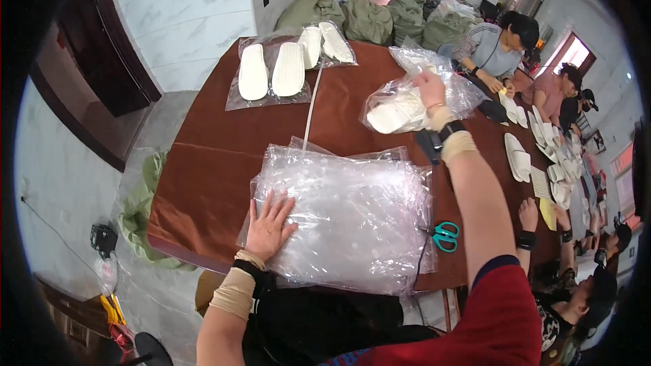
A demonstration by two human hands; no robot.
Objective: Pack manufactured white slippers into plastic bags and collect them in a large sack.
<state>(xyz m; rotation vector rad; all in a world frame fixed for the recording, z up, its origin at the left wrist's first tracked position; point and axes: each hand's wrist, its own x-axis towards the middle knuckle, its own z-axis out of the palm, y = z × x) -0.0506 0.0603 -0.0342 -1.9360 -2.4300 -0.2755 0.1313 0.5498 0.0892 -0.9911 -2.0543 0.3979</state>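
My left hand lies flat with spread fingers on the near left part of a thick stack of clear plastic bags. Reaching far forward, my right hand has its fingers closed on a pair of white slippers in a clear bag. That bag rests on the brown tablecloth; the exact grip of the fingertips is partly hidden. Another clear bag lies just beyond it. Two more pairs of bagged white slippers lie at the far left, the nearer pair and the farther pair.
Teal-handled scissors lie right of the bag stack. Loose white slippers line the right side, where several people sit working. A pale strip crosses the brown-covered table. Full green sacks stand behind; another sack lies on the left floor.
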